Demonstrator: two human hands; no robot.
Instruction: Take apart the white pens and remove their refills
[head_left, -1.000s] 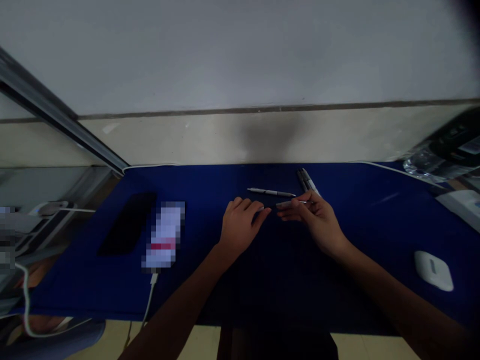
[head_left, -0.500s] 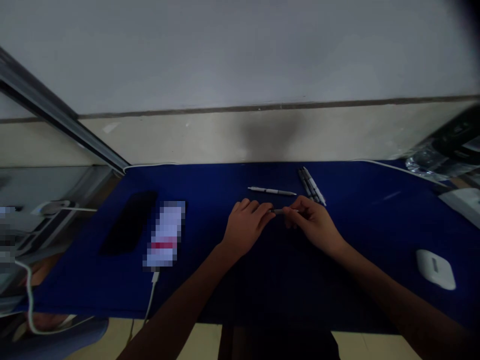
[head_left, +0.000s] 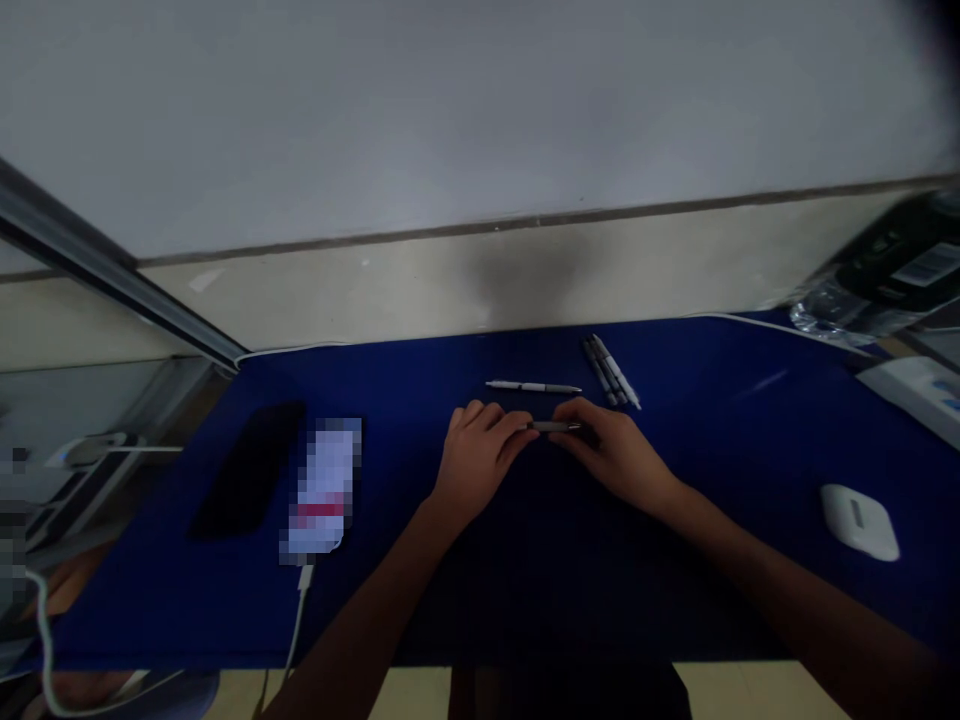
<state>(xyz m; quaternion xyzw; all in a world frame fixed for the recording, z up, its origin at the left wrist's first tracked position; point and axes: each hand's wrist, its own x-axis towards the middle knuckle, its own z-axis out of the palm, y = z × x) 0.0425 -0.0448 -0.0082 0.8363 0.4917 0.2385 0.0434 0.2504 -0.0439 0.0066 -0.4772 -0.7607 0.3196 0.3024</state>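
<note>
A slim pen with a grey section (head_left: pixel 549 427) lies level between my two hands, low over the blue cloth. My left hand (head_left: pixel 474 458) is closed in a pinch on its left end, which the fingers hide. My right hand (head_left: pixel 624 455) has thumb and forefinger closed about the pointed right end, with the metal tip showing between them. Just beyond the hands, a white and grey pen (head_left: pixel 532 387) rests crosswise. To its right, several pens (head_left: pixel 611 372) lie side by side at a slant.
A blue cloth (head_left: pixel 420 590) covers the table against the wall (head_left: pixel 360 285). On the left are a lit phone (head_left: pixel 322 490) with a charging cable (head_left: pixel 298 620) and a dark flat object (head_left: pixel 247 468). On the right sit a white earbud case (head_left: pixel 860 523), a bottle (head_left: pixel 847 305) and a white box (head_left: pixel 911 390).
The view has tilted slightly. My right fingers have shifted on the pen, and its grey section and tip now show more plainly. Both hands still hold it.
</note>
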